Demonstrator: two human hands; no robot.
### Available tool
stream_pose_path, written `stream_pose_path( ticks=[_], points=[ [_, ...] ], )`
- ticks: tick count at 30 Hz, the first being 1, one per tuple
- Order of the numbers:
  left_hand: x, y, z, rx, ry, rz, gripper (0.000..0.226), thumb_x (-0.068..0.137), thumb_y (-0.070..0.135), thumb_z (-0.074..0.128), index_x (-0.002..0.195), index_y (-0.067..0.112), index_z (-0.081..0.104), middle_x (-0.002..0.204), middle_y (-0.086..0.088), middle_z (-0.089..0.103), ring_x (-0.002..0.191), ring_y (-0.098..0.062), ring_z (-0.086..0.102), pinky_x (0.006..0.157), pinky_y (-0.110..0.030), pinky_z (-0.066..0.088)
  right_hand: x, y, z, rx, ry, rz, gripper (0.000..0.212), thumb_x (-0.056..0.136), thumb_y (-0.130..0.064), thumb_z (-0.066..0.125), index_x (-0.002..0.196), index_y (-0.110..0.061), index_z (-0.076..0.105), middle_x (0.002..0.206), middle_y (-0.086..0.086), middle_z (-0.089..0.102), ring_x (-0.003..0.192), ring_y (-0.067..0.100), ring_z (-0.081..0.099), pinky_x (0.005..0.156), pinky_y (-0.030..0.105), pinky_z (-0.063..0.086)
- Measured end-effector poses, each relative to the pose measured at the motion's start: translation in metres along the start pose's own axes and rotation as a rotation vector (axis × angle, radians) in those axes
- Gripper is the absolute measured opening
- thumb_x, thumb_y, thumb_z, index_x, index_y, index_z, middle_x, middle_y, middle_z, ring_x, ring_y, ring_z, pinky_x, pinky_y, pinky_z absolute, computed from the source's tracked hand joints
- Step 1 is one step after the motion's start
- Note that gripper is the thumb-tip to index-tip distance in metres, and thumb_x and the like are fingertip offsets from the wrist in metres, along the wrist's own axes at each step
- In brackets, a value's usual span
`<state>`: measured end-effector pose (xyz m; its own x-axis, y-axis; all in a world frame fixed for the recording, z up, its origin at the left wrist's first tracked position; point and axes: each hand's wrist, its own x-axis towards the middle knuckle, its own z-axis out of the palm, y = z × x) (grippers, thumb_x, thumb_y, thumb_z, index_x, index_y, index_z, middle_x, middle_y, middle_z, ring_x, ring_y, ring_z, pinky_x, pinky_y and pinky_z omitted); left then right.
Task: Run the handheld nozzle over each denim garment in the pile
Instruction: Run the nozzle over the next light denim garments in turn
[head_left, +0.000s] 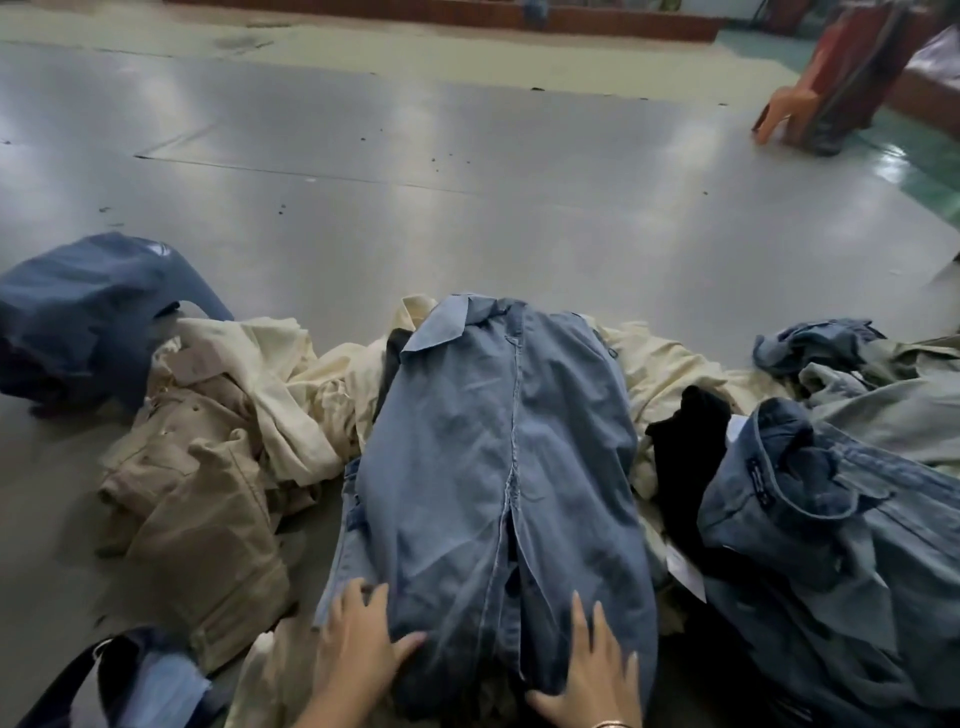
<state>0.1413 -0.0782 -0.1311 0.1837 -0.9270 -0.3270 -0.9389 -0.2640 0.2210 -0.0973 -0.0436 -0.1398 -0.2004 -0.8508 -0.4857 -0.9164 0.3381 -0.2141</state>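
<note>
1. A pale blue denim shirt lay stretched out lengthwise on top of the clothes pile, collar away from the person and hem nearest them, probably spread flat so that its whole face could be passed over
2. The left hand rested on the near left edge of the shirt, fingers straight and spread, thumb pressed onto the cloth; it gripped nothing
3. The right hand lay flat at the near right of the hem, fingers extended and apart, also holding nothing
4. The two hands were set well apart, one at either side of the shirt's lower end, which reads as smoothing or steadying the fabric
6. No handheld nozzle showed anywhere in view, so the pass over this garment looked not yet begun
7. More denim waited close by: a darker denim garment just right of the right hand, and a navy bundle far left on the grey floor
8. Cream and khaki clothes lay beneath and beside the shirt
</note>
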Motion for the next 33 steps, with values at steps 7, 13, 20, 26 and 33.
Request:
stream_pose_path(
  ticks=[7, 13, 20, 26, 33],
  points=[
    [-0.016, 0.103, -0.035, -0.933, -0.011, 0.406, 0.012, 0.085, 0.026, 0.059, 0.075, 0.032, 0.060, 0.071, 0.014, 0.063, 0.073, 0.002, 0.058, 0.073, -0.019, 0.046, 0.006, -0.059, -0.023, 0.327, 0.037, -0.233, 0.086, 0.086, -0.037, 0.058, 0.151, -0.003, 0.014, 0.159, 0.011, 0.011, 0.140, 0.009, 0.027, 0.116, 0.045, 0.022],
    [-0.014, 0.083, -0.029, -0.675, -0.003, 0.313, 0.081, 0.076, 0.011, 0.070, 0.144, 0.019, 0.026, 0.152, -0.012, 0.017, 0.142, -0.023, 0.019, 0.116, -0.027, 0.016, 0.017, -0.056, -0.128, 1.076, 0.222, -0.087, 0.008, 0.099, -0.010, 0.048, 0.097, -0.003, 0.051, 0.085, 0.005, 0.050, 0.077, 0.010, 0.049, 0.065, 0.023, 0.034],
    [-0.007, 0.153, -0.047, -1.068, 0.190, 0.173, 0.060, 0.076, 0.025, 0.076, 0.129, 0.021, 0.047, 0.131, -0.005, 0.049, 0.123, -0.025, 0.048, 0.096, -0.028, 0.043, 0.004, -0.064, -0.185, 0.895, 0.416, -0.433, 0.059, 0.092, -0.036, 0.058, 0.050, 0.005, 0.050, 0.047, 0.014, 0.048, 0.056, 0.014, 0.041, 0.057, 0.034, 0.031],
    [-0.012, 0.096, -0.103, -0.919, 0.326, 0.513, 0.024, 0.081, 0.024, 0.045, 0.085, 0.012, 0.066, 0.085, 0.000, 0.071, 0.082, -0.022, 0.066, 0.070, -0.032, 0.050, 0.004, -0.054, -0.214, 0.752, 0.912, -0.446, 0.075, 0.078, -0.056, 0.041, 0.059, 0.014, 0.059, 0.053, 0.025, 0.056, 0.054, 0.021, 0.046, 0.054, 0.026, 0.020],
    [0.001, -0.088, -0.093, -1.308, 0.543, -0.551, 0.033, 0.091, -0.001, 0.035, 0.109, 0.003, 0.062, 0.111, -0.027, 0.060, 0.107, -0.042, 0.058, 0.096, -0.050, 0.045, -0.043, -0.074, -0.072, -0.241, 0.434, -0.987, 0.034, 0.091, -0.038, 0.045, 0.100, -0.018, 0.069, 0.087, 0.006, 0.066, 0.087, 0.021, 0.062, 0.096, 0.037, 0.034]
  ],
)
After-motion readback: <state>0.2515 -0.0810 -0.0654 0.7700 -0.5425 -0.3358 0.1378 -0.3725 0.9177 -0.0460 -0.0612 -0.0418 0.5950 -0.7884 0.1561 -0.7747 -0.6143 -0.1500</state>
